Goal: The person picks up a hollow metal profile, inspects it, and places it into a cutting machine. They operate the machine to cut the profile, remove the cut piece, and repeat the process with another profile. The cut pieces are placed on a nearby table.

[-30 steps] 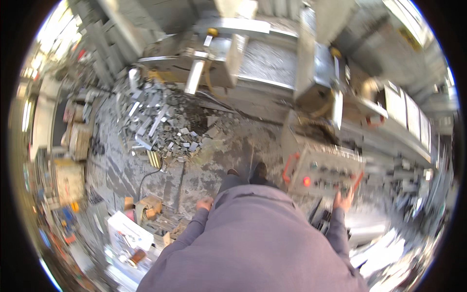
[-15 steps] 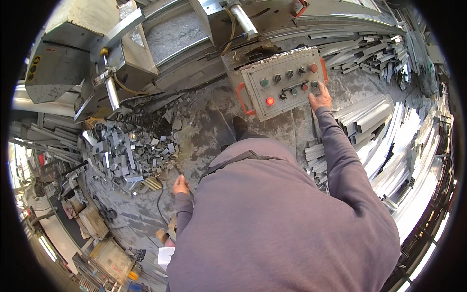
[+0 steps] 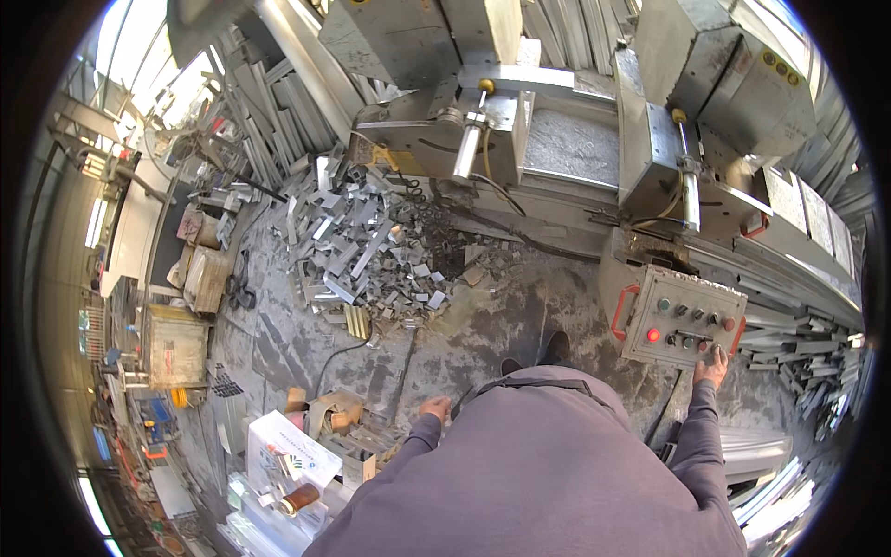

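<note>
At the lower right edge of a grey control box (image 3: 664,306) rests my right hand (image 3: 711,368). Its fingers reach up onto the panel, close to the push buttons at that corner, and grip nothing that I can see. The fingertip contact is too small to make out. Green, black and red buttons and knobs sit on the panel, and a red lamp (image 3: 653,335) glows at its lower left. My left hand (image 3: 434,408) hangs beside my body with its fingers curled in, and nothing shows in it.
Behind the box stands a metal cutting machine with two heads and clamp cylinders (image 3: 469,148). A heap of metal offcuts (image 3: 371,241) covers the floor to the left. Long profiles (image 3: 789,343) are stacked at the right. A white paper sheet (image 3: 283,446) and a brown bottle (image 3: 299,499) lie at lower left.
The view has swung to the left, so the control box now appears farther right and lower. My right hand stays at the box's same corner; my left hand stays by my side.
</note>
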The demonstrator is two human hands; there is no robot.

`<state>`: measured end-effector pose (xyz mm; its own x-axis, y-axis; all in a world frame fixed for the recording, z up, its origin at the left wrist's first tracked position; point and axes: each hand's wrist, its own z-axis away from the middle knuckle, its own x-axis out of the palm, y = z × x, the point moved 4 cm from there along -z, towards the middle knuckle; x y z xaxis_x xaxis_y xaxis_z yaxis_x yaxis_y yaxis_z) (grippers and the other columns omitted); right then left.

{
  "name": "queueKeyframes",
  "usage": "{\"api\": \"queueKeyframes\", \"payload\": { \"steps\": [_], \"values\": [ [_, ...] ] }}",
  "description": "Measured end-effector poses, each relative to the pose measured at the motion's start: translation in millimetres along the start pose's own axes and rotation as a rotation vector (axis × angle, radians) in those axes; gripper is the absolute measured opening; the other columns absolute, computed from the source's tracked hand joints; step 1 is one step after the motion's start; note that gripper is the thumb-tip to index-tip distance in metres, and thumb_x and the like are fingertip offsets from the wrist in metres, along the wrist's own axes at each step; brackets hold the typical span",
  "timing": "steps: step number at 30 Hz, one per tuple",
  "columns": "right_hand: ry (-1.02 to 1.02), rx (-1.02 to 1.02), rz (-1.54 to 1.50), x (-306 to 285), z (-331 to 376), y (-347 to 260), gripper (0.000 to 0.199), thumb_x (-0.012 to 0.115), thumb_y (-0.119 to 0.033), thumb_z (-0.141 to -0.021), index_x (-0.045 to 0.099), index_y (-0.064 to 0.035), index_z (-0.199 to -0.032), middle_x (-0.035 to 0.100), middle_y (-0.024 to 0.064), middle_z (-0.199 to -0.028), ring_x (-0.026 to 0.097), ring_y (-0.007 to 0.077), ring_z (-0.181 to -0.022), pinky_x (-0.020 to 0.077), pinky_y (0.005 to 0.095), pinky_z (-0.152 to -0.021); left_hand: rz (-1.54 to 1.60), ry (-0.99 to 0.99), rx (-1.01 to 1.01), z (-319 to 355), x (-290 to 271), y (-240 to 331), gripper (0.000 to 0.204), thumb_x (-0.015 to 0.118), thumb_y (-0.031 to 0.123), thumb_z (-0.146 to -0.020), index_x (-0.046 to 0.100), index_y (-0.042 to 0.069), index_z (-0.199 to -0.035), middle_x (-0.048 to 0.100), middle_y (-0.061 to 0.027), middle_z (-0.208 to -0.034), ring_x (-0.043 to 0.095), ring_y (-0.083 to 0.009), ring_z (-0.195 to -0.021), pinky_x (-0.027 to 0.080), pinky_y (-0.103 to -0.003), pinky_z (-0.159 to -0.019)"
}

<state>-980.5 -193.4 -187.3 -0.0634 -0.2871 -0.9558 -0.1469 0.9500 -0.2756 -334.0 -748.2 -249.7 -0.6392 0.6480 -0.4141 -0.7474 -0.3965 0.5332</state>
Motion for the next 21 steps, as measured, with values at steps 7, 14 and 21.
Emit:
{"api": "queueKeyframes", "payload": {
  "steps": [7,14,21],
  "values": [
    [-0.074,0.071,0.049,-7.9,1.1,-10.1,0.082,0.076,-0.017,-0.076,0.06,-0.0094,-0.155,0.054,0.0177,-0.159,0.05,0.0402,-0.147,0.0423,0.0462,-0.125,0.015,0.03,0.019,6.7,-3.9,-15.6,0.032,0.08,0.027,-0.102,0.082,0.005,-0.124,0.076,-0.0062,-0.083,0.066,-0.0135,-0.066,0.054,-0.033,-0.058],
    [-0.096,0.113,0.122,-19.5,5.9,-29.9,0.082,0.077,-0.02,-0.077,0.059,-0.0095,-0.156,0.05,0.0188,-0.162,0.051,0.042,-0.144,0.0434,0.0461,-0.124,-0.018,0.042,0.071,14.9,-9.7,-33.1,0.035,0.082,0.029,-0.099,0.082,0.006,-0.125,0.08,-0.0078,-0.092,0.07,-0.0141,-0.074,0.058,-0.032,-0.066],
    [-0.108,0.226,0.177,-22.5,4.0,-43.9,0.081,0.078,-0.021,-0.078,0.059,-0.0102,-0.157,0.05,0.0182,-0.161,0.053,0.0417,-0.142,0.0453,0.0462,-0.122,-0.145,0.054,0.153,3.3,-5.1,-50.2,0.046,0.074,0.046,-0.1,0.08,0.013,-0.131,0.083,-0.0126,-0.116,0.079,-0.0312,-0.097,0.06,-0.042,-0.088]
  ]
}}
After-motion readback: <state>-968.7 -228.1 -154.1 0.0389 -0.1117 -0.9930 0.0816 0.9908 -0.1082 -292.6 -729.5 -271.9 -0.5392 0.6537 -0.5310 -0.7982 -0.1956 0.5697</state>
